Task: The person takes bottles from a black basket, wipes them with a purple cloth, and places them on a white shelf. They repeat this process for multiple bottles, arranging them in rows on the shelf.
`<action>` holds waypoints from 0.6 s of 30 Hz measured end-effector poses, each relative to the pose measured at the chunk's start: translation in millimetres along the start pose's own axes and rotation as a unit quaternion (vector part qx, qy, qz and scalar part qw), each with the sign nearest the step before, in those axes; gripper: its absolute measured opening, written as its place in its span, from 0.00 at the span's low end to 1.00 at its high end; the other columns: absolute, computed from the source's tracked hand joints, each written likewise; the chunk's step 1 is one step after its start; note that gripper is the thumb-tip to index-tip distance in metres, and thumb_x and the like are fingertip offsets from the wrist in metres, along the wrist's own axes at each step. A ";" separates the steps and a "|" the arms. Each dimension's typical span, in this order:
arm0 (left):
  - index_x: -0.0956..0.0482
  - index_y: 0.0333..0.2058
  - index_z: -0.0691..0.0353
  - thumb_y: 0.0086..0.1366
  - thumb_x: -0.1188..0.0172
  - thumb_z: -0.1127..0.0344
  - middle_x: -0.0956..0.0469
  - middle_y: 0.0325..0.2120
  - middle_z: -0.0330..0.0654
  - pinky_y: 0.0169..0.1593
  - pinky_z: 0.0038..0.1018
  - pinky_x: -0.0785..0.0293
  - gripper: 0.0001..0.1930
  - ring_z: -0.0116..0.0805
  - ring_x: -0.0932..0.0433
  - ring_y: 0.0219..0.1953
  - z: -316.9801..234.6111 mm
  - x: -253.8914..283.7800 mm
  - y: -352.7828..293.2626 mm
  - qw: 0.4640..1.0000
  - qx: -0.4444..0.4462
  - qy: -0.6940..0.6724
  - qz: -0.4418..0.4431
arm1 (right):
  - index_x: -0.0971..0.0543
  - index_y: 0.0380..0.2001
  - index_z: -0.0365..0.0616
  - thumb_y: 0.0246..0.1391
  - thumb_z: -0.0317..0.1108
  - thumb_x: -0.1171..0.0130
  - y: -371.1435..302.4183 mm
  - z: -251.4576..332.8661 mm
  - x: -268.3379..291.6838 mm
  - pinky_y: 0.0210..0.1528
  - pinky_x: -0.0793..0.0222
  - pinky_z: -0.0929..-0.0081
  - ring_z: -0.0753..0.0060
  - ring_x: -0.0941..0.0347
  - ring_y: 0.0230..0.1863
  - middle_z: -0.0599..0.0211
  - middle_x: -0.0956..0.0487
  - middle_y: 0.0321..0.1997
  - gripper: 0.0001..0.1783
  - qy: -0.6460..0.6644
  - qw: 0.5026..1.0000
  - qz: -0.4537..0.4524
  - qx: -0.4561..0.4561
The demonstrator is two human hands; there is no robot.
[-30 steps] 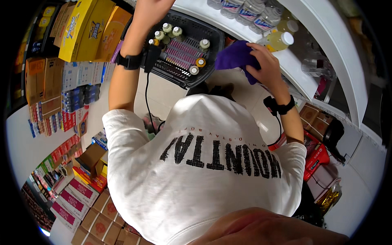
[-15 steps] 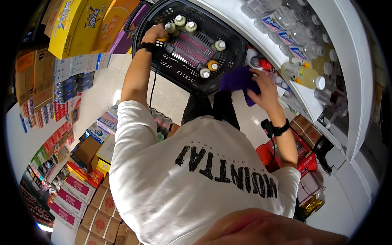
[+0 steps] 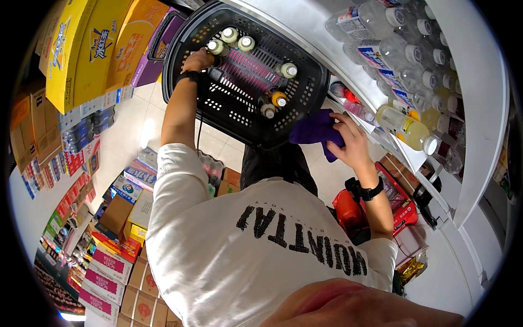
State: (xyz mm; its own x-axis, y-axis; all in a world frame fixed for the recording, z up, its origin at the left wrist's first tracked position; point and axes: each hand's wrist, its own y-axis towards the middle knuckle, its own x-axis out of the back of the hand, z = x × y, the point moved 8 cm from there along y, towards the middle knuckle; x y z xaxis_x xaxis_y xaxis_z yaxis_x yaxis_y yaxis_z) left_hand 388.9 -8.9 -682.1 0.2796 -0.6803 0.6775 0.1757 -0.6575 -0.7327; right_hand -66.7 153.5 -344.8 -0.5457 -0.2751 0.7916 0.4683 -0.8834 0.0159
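A black plastic basket [image 3: 239, 128] stands at the far middle with several small capped bottles upright in it. Inside its left end, my left hand [image 3: 197, 60] is closed low beside a white-capped bottle [image 3: 216, 47]; whatever its fingers grip is hidden. Two more pale bottles, one of them this bottle [image 3: 246, 43], stand just beyond. Toward the basket's right end are another white-capped bottle [image 3: 289, 70] and an orange-capped bottle [image 3: 279, 99]. My right hand [image 3: 351, 141] pinches a crumpled purple cloth [image 3: 316, 131] just off the basket's near right corner.
On the right, a white shelf [image 3: 403, 150] carries several clear bottles [image 3: 376, 24] lying on their sides and a pale yellow bottle [image 3: 406, 126]. Yellow cartons [image 3: 81, 54] are stacked at the left, brown boxes [image 3: 139, 289] at lower left. A red container [image 3: 348, 210] sits below the shelf.
The basket appears slightly left and lower in view. My left hand has shifted left and down with it, uncovering more of the bottles. The cloth hangs a little lower in my right hand.
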 end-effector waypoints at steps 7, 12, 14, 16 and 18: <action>0.32 0.66 0.53 0.64 0.36 0.60 0.18 0.51 0.59 0.57 0.44 0.22 0.32 0.56 0.18 0.54 -28.7 -14.9 -29.7 0.996 -0.073 0.041 -0.039 | 0.22 0.37 0.39 0.39 0.33 0.31 9.5 -5.9 1.7 0.46 0.20 0.61 0.50 0.19 0.47 0.57 0.19 0.55 0.19 0.009 1.000 0.006 0.028; 0.29 0.54 0.58 0.66 0.43 0.58 0.17 0.45 0.62 0.52 0.51 0.23 0.20 0.61 0.18 0.49 -44.4 34.6 -108.2 0.983 -0.153 0.039 -0.090 | 0.24 0.41 0.39 0.43 0.32 0.30 4.3 3.2 5.9 0.49 0.21 0.61 0.51 0.19 0.50 0.58 0.20 0.60 0.21 0.033 0.996 -0.004 0.079; 0.29 0.56 0.56 0.65 0.39 0.58 0.17 0.42 0.60 0.50 0.50 0.24 0.22 0.62 0.19 0.46 -57.0 61.3 -163.2 0.970 -0.197 0.052 -0.133 | 0.25 0.43 0.39 0.45 0.30 0.31 6.3 11.7 8.0 0.52 0.21 0.61 0.50 0.20 0.52 0.57 0.21 0.61 0.21 0.048 0.994 0.016 0.097; 0.28 0.53 0.57 0.66 0.40 0.60 0.18 0.38 0.57 0.48 0.49 0.23 0.19 0.62 0.19 0.42 -84.9 106.2 -249.2 0.946 -0.252 0.061 -0.194 | 0.27 0.46 0.39 0.46 0.28 0.33 6.2 28.2 25.5 0.53 0.22 0.61 0.49 0.20 0.53 0.57 0.21 0.63 0.22 0.097 0.984 -0.018 0.146; 0.26 0.50 0.57 0.66 0.40 0.61 0.19 0.37 0.55 0.46 0.48 0.23 0.16 0.59 0.19 0.41 -110.3 150.6 -347.1 0.916 -0.301 0.045 -0.261 | 0.30 0.48 0.40 0.48 0.24 0.35 -2.3 43.4 44.8 0.54 0.22 0.61 0.46 0.21 0.54 0.56 0.23 0.65 0.23 0.133 0.976 -0.034 0.172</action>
State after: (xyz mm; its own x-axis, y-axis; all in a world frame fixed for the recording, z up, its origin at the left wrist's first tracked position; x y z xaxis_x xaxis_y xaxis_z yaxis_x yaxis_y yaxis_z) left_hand 265.9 81.2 -318.6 0.2220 -0.2290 0.9478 -0.2972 -0.9417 -0.1579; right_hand -62.1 159.6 -282.9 -0.7234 -0.3482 0.5962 0.6046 -0.7364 0.3035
